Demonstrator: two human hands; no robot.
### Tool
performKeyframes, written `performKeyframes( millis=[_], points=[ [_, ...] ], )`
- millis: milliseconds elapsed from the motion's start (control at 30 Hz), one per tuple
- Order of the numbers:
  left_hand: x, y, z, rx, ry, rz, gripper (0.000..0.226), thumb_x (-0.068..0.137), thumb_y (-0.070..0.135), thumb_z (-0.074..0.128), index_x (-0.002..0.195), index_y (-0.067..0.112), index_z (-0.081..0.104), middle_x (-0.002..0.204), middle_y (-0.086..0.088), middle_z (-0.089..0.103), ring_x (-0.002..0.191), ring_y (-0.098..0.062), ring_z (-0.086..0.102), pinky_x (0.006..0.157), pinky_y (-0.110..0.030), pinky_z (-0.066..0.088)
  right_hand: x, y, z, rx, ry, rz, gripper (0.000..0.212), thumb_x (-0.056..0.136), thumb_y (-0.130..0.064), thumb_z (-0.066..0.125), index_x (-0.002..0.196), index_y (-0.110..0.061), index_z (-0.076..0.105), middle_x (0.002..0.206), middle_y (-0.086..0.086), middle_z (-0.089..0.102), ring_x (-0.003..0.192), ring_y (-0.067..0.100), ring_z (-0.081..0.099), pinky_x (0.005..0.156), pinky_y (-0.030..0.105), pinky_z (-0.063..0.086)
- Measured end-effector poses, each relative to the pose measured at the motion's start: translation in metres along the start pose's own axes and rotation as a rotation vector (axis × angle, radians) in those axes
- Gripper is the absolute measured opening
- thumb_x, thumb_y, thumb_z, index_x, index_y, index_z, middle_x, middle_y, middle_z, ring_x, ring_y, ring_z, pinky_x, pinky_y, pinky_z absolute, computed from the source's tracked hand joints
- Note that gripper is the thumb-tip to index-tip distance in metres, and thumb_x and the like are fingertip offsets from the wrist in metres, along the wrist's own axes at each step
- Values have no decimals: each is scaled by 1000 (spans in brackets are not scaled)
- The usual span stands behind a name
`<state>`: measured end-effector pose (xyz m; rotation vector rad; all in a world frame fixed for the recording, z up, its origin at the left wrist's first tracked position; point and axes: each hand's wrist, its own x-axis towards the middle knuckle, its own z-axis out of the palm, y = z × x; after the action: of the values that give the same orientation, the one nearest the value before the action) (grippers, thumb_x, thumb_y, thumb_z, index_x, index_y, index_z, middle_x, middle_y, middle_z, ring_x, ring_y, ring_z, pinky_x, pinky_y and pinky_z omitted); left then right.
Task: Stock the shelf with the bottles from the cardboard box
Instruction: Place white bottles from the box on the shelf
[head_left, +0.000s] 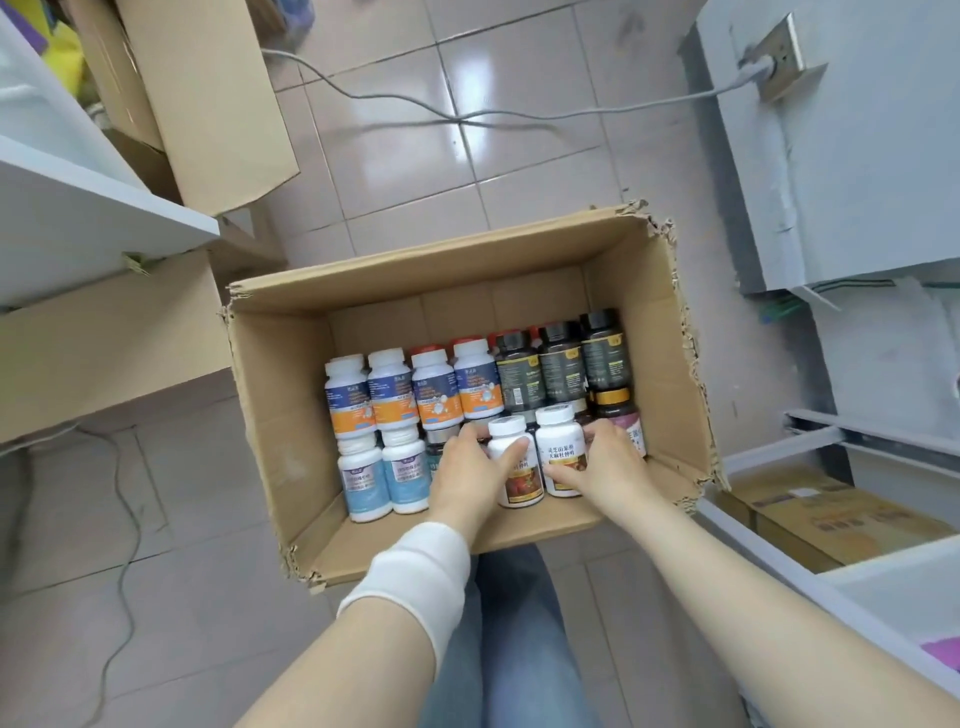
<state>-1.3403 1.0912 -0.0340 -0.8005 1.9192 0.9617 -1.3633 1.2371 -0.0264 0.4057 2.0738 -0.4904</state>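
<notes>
Cardboard box (280, 415): holding many upright bottles (432, 387); at its near right, left hand (460, 470) with fingers wrapped round one white-capped bottle (521, 486), right hand (608, 460) likewise round the neighbouring bottle (560, 441); shelf (130, 218) left of it shows none; stocking judged barely begun.

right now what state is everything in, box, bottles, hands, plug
cardboard box: open, top edges torn, partly full
left hand: grips left white bottle
right hand: grips right white bottle
other bottles: capped, packed in rows
wall socket: cable plugged in
</notes>
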Motion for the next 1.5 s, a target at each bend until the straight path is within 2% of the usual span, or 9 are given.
performKeyframes(
  millis=[267,500,567,633,767,967,1167,1367,1500],
  points=[
    [-12,3,-9,-211,-63,24,42,88,34,60,122,11,52,123,-7,55,111,-22,55,98,-38,45,-6,5,-17,168,-56,-1,67,74,-33,75,128,-6,46,130,10,52,118,23,50,94,31,41],
    [-53,7,-39,-357,-7,185,23,90,37,57,107,23,48,95,15,53,85,4,53,59,-1,42,-55,14,-44,405,-29,-67,51,71,-36,77,115,-15,62,108,-1,64,94,13,56,81,27,43],
    [-72,9,-50,-379,-3,230,34,90,41,54,115,19,46,105,10,52,92,-2,54,72,-6,43,-80,17,-49,532,-22,-97,38,69,-33,79,104,-23,66,107,-2,67,96,13,61,85,29,47],
    [-91,12,-61,-403,-11,261,42,90,44,52,118,15,44,114,3,52,104,-11,53,90,-25,45,-108,19,-51,613,-2,-133,27,68,-30,80,90,-29,65,103,-4,69,92,8,62,81,25,48],
    [-143,22,-82,-497,-84,381,25,90,40,54,104,21,47,105,2,59,101,-12,59,73,-21,49,-178,27,-49,764,119,-170,42,67,-30,80,104,-25,61,98,-11,66,89,3,61,74,20,45],
    [-230,26,-96,-431,-341,574,27,83,49,46,102,31,51,108,-2,61,105,-20,59,93,-41,47,-291,48,1,1082,366,-149,46,70,-24,78,112,-17,60,104,-1,68,96,12,63,85,28,47],
    [-317,17,-78,-380,-557,727,15,96,36,43,103,29,54,85,3,68,69,-4,69,58,-25,56,-392,75,50,1246,602,-120,25,72,-15,77,90,-23,60,95,-3,68,96,17,63,93,31,47],
    [-415,16,-37,-201,-690,918,20,94,44,43,102,30,54,97,-2,65,94,-20,64,84,-38,52,-487,119,69,1312,827,-110,37,72,-14,76,106,-11,61,100,1,69,93,15,64,90,31,48],
    [-482,14,2,-124,-806,1048,14,95,35,45,102,28,55,98,-2,65,92,-17,64,86,-35,50,-553,159,79,1337,973,-152,31,72,-11,76,94,-23,58,93,-7,68,78,-2,65,72,14,49]
  ],
)
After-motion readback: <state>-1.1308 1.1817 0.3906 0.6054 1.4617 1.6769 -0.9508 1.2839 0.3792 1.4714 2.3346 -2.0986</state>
